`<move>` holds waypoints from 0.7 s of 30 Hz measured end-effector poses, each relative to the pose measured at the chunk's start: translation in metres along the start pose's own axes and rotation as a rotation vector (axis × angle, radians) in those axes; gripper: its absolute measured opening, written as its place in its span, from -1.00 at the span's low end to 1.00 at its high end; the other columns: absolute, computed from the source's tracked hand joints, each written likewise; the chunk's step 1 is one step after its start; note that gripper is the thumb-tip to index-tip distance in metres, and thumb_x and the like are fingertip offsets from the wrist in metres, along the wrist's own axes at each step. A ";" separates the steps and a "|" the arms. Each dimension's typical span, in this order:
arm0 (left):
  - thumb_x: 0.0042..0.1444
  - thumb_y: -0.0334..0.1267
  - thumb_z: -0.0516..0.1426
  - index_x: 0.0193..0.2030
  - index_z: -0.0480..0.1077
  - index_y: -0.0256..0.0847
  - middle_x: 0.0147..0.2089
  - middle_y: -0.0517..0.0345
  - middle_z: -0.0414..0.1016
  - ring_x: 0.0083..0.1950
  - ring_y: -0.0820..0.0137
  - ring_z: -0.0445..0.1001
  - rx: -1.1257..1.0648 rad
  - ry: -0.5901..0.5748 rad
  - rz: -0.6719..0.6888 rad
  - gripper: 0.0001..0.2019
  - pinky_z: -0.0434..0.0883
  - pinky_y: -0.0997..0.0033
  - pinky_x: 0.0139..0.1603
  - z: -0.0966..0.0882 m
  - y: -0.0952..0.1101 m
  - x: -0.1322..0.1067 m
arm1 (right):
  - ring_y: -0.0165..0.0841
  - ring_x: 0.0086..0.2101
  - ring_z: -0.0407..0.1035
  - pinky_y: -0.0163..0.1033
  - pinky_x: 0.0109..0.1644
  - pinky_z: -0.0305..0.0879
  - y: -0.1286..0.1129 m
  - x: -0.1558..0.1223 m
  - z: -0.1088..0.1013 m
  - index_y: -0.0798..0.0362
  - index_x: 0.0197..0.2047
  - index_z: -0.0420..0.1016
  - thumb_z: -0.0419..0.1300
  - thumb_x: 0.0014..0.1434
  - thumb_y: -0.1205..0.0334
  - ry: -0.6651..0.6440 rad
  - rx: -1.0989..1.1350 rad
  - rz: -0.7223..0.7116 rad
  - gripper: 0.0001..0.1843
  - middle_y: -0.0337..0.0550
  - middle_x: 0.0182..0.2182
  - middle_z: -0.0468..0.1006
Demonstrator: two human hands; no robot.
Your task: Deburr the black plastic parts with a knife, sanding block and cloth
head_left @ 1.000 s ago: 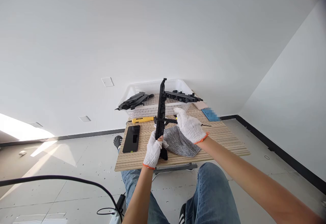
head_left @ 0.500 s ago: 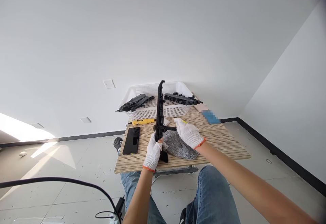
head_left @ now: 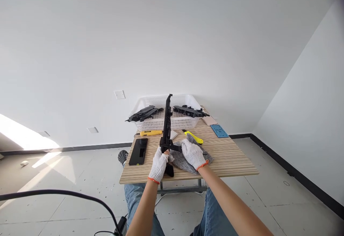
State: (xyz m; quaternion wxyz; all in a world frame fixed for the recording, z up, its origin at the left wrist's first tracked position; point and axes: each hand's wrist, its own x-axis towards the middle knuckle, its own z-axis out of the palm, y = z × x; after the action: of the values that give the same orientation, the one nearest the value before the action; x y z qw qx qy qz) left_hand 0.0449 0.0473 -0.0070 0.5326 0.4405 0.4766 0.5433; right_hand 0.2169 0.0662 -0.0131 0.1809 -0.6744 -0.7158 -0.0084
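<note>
"Where's the long black part?"
"In the left hand, held. The right hand is curled by its side bar; can't tell if it grips."
"All done?"
"Can't tell. More black pieces lie past both hands."

On my left hand, in the lower middle of the frame, I wear a white knitted fabric work glove, its wrist edged by a thin bright orange band. The tip of my thumb appears bare past the knit. My right hand, right of it, wears a matching white knitted glove with the same orange trim. My forearms are bare down to the bottom edge. Below them I wear faded blue denim jeans, creased, a seam line visible on the right leg. At centre left shows my dark shoe with paler stripes.
</note>
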 end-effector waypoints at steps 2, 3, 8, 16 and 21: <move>-0.09 -0.03 0.29 -0.13 0.52 -0.21 -0.40 0.23 0.46 -0.41 0.46 0.35 0.010 0.010 0.016 -0.60 0.36 0.48 -0.36 0.000 -0.001 0.001 | -0.27 -0.38 0.55 -0.27 -0.37 0.11 0.000 0.001 -0.002 0.04 0.06 0.51 -0.15 0.48 0.18 -0.025 0.028 0.029 -0.59 -0.09 -0.42 0.64; -0.10 -0.04 0.29 -0.13 0.52 -0.20 -0.36 0.21 0.49 -0.39 0.46 0.37 0.013 0.017 0.025 -0.60 0.36 0.49 -0.35 0.000 -0.002 0.002 | -0.26 -0.37 0.55 -0.27 -0.36 0.13 0.001 0.001 -0.003 0.04 0.06 0.50 -0.15 0.48 0.18 -0.037 0.043 0.033 -0.59 -0.08 -0.41 0.65; -0.10 -0.05 0.29 -0.14 0.52 -0.21 -0.45 0.25 0.44 -0.47 0.45 0.36 0.029 0.027 0.023 -0.60 0.34 0.47 -0.41 -0.001 -0.006 0.007 | -0.26 -0.25 0.58 -0.27 -0.26 0.20 0.001 -0.002 -0.014 0.02 0.08 0.49 -0.13 0.49 0.13 -0.082 0.138 -0.037 -0.60 -0.05 -0.23 0.67; -0.13 -0.08 0.33 -0.12 0.52 -0.21 -0.42 0.22 0.49 -0.41 0.42 0.40 0.054 0.073 0.053 -0.59 0.38 0.47 -0.38 -0.005 -0.012 0.013 | -0.22 -0.17 0.58 -0.24 -0.18 0.22 -0.006 -0.004 -0.018 -0.01 -0.02 0.57 0.01 0.42 -0.20 -0.129 0.201 -0.056 -0.51 -0.07 -0.25 0.69; -0.16 -0.08 0.32 -0.16 0.50 -0.20 -0.44 0.24 0.47 -0.42 0.42 0.41 0.045 0.075 0.056 -0.60 0.42 0.46 -0.38 -0.004 -0.011 0.012 | -0.22 -0.16 0.57 -0.22 -0.14 0.23 -0.010 -0.005 -0.022 -0.02 0.02 0.57 -0.08 0.46 -0.16 -0.151 0.163 -0.079 -0.48 -0.05 -0.21 0.69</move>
State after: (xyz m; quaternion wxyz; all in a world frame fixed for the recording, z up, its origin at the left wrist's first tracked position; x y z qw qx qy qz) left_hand 0.0420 0.0584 -0.0184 0.4889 0.4447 0.4961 0.5631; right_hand 0.2125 0.0551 0.0084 0.1801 -0.6275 -0.7517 0.0936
